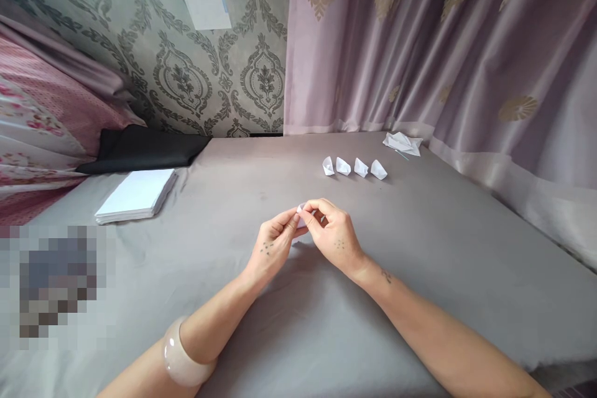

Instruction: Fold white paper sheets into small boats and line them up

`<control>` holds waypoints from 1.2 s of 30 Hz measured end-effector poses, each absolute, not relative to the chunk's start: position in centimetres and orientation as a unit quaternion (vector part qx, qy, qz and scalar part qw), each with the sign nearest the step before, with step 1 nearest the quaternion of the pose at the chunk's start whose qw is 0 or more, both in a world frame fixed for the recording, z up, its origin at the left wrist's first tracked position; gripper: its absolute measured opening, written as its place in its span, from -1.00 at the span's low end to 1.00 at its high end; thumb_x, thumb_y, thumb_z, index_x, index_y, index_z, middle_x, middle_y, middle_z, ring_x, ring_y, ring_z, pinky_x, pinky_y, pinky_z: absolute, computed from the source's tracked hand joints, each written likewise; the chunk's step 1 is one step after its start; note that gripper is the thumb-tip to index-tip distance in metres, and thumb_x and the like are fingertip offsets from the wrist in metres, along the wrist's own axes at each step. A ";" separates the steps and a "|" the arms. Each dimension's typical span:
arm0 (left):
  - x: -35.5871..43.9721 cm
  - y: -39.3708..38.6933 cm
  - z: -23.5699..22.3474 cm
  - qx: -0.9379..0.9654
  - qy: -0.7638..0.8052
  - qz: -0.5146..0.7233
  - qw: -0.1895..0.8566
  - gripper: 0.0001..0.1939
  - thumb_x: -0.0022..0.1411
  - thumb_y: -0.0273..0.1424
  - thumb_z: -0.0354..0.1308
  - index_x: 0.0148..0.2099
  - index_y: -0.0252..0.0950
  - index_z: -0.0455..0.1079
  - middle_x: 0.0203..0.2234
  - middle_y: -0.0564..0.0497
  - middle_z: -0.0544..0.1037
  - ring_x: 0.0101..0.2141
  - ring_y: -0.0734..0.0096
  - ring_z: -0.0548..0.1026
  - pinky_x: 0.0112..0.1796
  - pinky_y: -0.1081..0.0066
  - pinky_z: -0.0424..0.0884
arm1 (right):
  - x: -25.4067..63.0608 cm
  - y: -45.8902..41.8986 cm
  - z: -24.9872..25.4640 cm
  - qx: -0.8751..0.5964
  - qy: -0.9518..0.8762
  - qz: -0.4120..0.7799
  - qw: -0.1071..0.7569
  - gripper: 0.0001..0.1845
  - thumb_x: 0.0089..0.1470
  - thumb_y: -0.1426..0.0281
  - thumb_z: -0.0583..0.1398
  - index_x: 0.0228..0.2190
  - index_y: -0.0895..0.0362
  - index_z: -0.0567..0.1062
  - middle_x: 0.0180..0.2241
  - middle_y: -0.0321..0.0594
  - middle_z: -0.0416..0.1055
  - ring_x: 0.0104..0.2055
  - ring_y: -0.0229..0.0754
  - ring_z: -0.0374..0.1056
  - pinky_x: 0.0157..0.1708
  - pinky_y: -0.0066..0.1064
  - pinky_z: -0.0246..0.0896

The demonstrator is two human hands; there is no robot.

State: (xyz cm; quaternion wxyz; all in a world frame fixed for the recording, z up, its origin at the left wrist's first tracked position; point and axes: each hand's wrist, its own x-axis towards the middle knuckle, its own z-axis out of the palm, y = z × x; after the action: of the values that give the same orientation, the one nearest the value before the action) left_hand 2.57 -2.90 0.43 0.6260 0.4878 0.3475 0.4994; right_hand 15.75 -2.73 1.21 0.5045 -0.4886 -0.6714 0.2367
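Between my two hands is a small folded piece of white paper [300, 222], mostly covered by the fingers. My left hand [275, 238] pinches it from the left, thumb and fingertips pressed together. From the other side my right hand [333, 230] grips its upper edge between thumb and forefinger. The fingertips of both hands nearly meet at the paper's top. Its exact folded shape is hidden. Beyond my right hand, several small folded white paper pieces [360, 167] stand in a row on the grey sheet [224, 298].
At the left lies a thick stack of white paper [135, 194], with a black cloth [149, 148] behind it. Crumpled or folded white paper [402, 143] sits at the back right. A purple curtain [354, 43] hangs along the right. A blurred patch covers the lower left.
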 end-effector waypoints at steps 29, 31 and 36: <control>1.8 -2.5 0.8 0.525 0.432 0.502 0.535 -0.76 0.10 -0.24 0.27 -0.18 -0.19 0.59 -0.38 0.01 0.53 -0.39 0.44 0.42 -0.38 0.47 0.37 | 16.3 -2.0 0.5 -0.514 -0.622 0.318 0.498 -0.77 0.08 0.26 0.19 -0.43 0.14 0.56 -0.40 -0.21 0.45 -0.44 -0.27 0.36 -0.41 -0.44 0.30; 1.8 -2.4 1.0 0.498 0.425 0.502 0.565 -0.73 0.07 -0.24 0.30 -0.18 -0.23 0.59 -0.36 -0.01 0.58 -0.34 0.39 0.45 -0.31 0.44 0.37 | 16.4 -1.9 0.6 -0.524 -0.606 0.338 0.495 -0.77 0.05 0.24 0.21 -0.44 0.15 0.56 -0.40 -0.20 0.48 -0.43 -0.25 0.38 -0.40 -0.43 0.31; 1.7 -2.4 1.1 0.466 0.424 0.494 0.599 -0.74 0.08 -0.22 0.30 -0.22 -0.25 0.60 -0.35 -0.04 0.61 -0.29 0.33 0.46 -0.27 0.41 0.36 | 16.3 -2.2 1.0 -0.525 -0.597 0.361 0.488 -0.77 0.02 0.23 0.23 -0.48 0.14 0.55 -0.41 -0.20 0.47 -0.41 -0.22 0.40 -0.37 -0.39 0.33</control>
State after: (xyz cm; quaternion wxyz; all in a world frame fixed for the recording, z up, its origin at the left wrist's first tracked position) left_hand 1.67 -2.40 1.06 0.5994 0.4656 0.4241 0.4941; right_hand 16.31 -2.17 0.98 0.4880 -0.5252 -0.5965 0.3607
